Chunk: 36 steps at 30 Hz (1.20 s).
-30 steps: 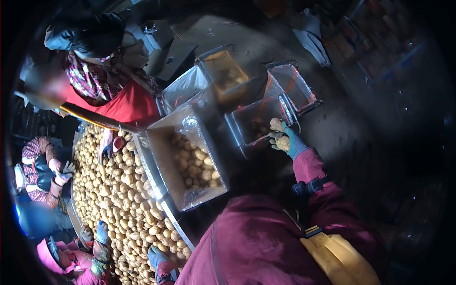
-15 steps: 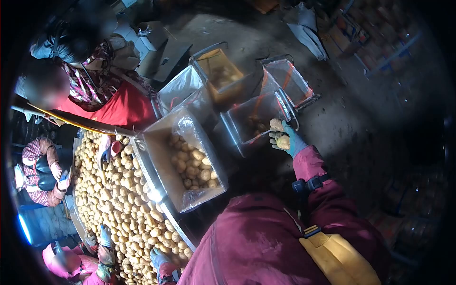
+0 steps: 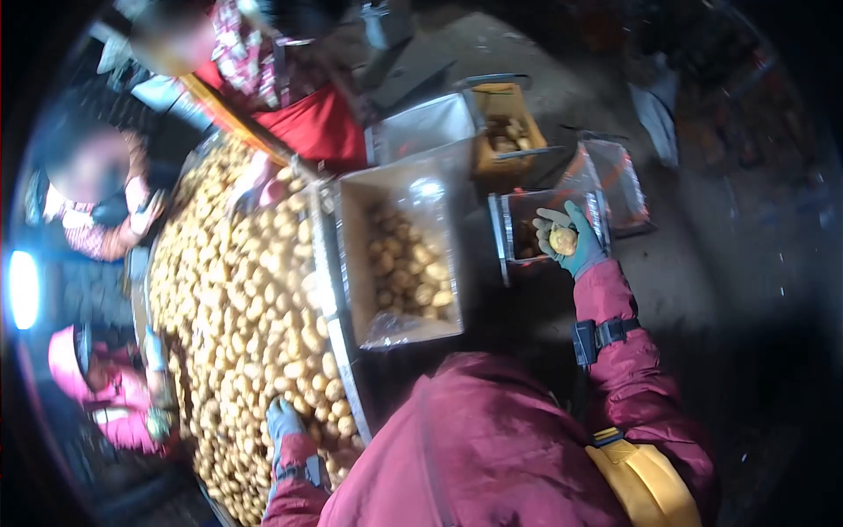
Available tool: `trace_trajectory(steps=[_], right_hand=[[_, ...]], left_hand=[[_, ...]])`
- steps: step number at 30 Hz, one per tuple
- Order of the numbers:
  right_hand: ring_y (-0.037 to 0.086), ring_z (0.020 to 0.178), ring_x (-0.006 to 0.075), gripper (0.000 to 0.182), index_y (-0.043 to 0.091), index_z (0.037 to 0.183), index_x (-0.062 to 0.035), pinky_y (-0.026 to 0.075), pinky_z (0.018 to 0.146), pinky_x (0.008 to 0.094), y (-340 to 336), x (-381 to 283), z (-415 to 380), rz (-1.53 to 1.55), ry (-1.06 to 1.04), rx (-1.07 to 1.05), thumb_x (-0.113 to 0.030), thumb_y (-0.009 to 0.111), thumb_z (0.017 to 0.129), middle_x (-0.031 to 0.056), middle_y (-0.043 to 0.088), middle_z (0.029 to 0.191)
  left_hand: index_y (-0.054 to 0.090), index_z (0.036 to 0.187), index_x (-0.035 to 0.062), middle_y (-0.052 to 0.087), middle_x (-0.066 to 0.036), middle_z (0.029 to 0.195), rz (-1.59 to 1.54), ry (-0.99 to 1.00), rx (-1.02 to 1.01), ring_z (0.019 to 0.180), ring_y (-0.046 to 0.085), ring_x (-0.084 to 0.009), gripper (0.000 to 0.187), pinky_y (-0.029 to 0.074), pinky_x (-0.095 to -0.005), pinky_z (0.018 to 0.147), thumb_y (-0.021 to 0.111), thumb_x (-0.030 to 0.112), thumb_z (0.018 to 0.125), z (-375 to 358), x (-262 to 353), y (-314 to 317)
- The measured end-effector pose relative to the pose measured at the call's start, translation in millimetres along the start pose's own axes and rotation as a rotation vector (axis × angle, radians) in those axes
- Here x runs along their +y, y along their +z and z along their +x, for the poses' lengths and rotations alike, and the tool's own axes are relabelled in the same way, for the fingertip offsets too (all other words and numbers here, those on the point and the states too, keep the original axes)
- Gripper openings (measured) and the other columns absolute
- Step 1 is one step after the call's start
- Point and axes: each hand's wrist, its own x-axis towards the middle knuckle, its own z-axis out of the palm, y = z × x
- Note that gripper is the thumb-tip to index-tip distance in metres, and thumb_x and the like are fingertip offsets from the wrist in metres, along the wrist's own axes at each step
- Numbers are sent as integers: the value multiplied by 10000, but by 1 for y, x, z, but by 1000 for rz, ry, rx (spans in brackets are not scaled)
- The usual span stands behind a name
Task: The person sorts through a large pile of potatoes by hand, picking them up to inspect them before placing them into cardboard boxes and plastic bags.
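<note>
My right hand (image 3: 572, 241), in a grey-green glove, holds a potato (image 3: 564, 241) in its palm, fingers partly curled around it. It is above the near edge of a plastic-lined crate (image 3: 504, 237) with some potatoes inside. My left hand (image 3: 286, 423), also gloved, rests on the heap of potatoes (image 3: 255, 351) at the sorting table's near side. Its fingers look stretched out, with nothing visible in them, though the picture is blurred there. Between my hands stands a lined cardboard box (image 3: 356, 255), partly filled with potatoes (image 3: 408, 263).
A yellow crate (image 3: 492, 97) with potatoes, a white-lined box (image 3: 421, 132) and another lined crate (image 3: 628, 184) stand farther out. A metal rim (image 3: 338, 325) edges the table. Co-workers in a red apron (image 3: 320, 127), a patterned sleeve (image 3: 114, 241) and pink clothing (image 3: 123, 408) surround it.
My right hand held two potatoes before; one now shows in it. My left hand has come further into view on the heap. The whole view has turned and shifted.
</note>
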Motion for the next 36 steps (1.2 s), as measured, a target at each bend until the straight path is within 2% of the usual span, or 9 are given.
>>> trace_trajectory(steps=[4, 7, 9, 12, 18, 24, 29, 33, 36], right_hand=[[721, 851, 257, 654, 617, 1300, 37, 613, 671, 375, 126, 47, 27, -128, 180, -134, -537, 516, 1004, 142, 730, 1072], [712, 909, 208, 604, 632, 1328, -62, 595, 728, 361, 172, 93, 55, -303, 178, -167, -553, 531, 990, 98, 706, 1200], [711, 877, 178, 652, 621, 1333, -34, 586, 712, 317, 233, 106, 44, -400, 318, -456, -578, 504, 993, 107, 696, 1225], [694, 838, 190, 572, 583, 1358, 4, 571, 695, 290, 263, 158, 63, -358, 469, -655, -455, 510, 1026, 167, 657, 1251], [656, 821, 174, 430, 578, 1371, -16, 549, 694, 247, 329, 221, 27, -471, 518, -652, -232, 573, 999, 148, 657, 1175], [655, 751, 163, 364, 657, 1206, 15, 552, 618, 233, 320, 265, 30, -332, 701, -366, -241, 667, 947, 119, 678, 971], [712, 818, 282, 435, 663, 1167, 11, 590, 693, 373, 256, 226, 49, -455, 584, -246, -379, 587, 991, 150, 709, 969], [706, 878, 317, 478, 638, 1186, 10, 600, 783, 401, 201, 140, 79, -455, 152, -109, -417, 608, 974, 157, 704, 1026], [670, 1041, 349, 603, 577, 1286, -16, 599, 869, 471, 159, 47, 117, 75, -84, 169, -512, 624, 946, 198, 644, 1229]], left_hand=[[674, 1236, 125, 673, -224, 1171, 3, 31, 88, 1094, 640, -402, 422, 505, -492, 945, 533, 424, 973, 2, -13, 13], [678, 1210, 142, 667, -208, 1174, -4, 63, 126, 1072, 643, -395, 392, 510, -489, 933, 528, 421, 978, -5, -7, 8], [675, 1216, 167, 672, -185, 1151, 12, 16, 67, 1098, 637, -371, 385, 501, -482, 933, 534, 430, 972, -7, 1, -3], [678, 1215, 174, 674, -162, 1141, 1, 18, 138, 1072, 639, -356, 412, 483, -507, 922, 561, 463, 947, -5, -10, 13], [702, 1170, 182, 698, -127, 1048, -57, 48, 201, 1011, 651, -331, 373, 495, -487, 875, 607, 443, 921, -10, -7, 6], [698, 1153, 164, 683, -109, 1007, -67, 144, 303, 972, 637, -323, 360, 491, -477, 855, 621, 423, 915, -13, -14, 15], [680, 1197, 151, 675, -137, 1013, -49, 143, 266, 982, 634, -341, 392, 487, -496, 829, 632, 414, 910, -12, -12, 13], [673, 1205, 114, 678, -166, 1063, -14, 133, 260, 996, 635, -356, 422, 497, -486, 864, 607, 424, 925, -10, -16, 18], [668, 1224, 114, 675, -162, 1082, -10, 135, 228, 1007, 635, -358, 439, 499, -487, 867, 605, 429, 926, -12, -12, 12]])
